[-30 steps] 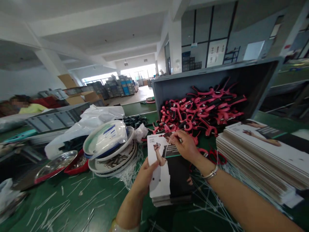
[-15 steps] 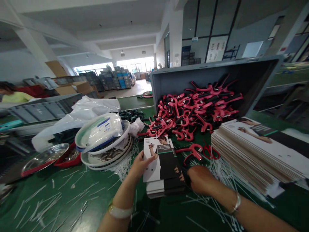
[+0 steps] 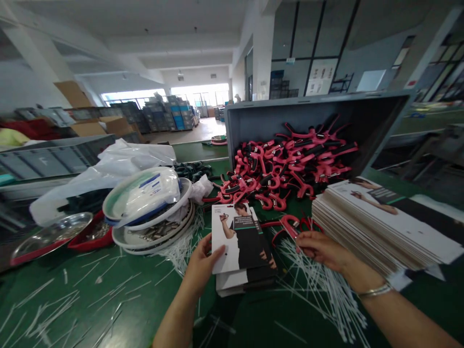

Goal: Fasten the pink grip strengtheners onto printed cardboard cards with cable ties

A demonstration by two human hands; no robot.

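A printed cardboard card (image 3: 232, 241) rests on a small stack of such cards (image 3: 230, 285). My left hand (image 3: 203, 261) grips its left edge, thumb on the face and fingers beneath. My right hand (image 3: 322, 249) is to the right of the card, its fingertips pinched together beside a red-and-black hand gripper (image 3: 289, 223). What lies between those fingertips is too small to make out. A bunch of white cable ties (image 3: 322, 290) spreads out beneath my right hand. Red-handled scissors (image 3: 313, 226) lie just behind it, partly covered.
A grey crate (image 3: 315, 101) on its side spills many red hand grippers (image 3: 271, 169). At right stands a tall stack of cards (image 3: 362, 241). Stacked white bowls (image 3: 152, 232) with metal parts, a steel dish (image 3: 54, 237) and loose ties (image 3: 54, 309) are at left.
My right hand has moved from the card's lower right edge up and right to the hand gripper and ties. My left hand still holds the card. The view has shifted slightly.
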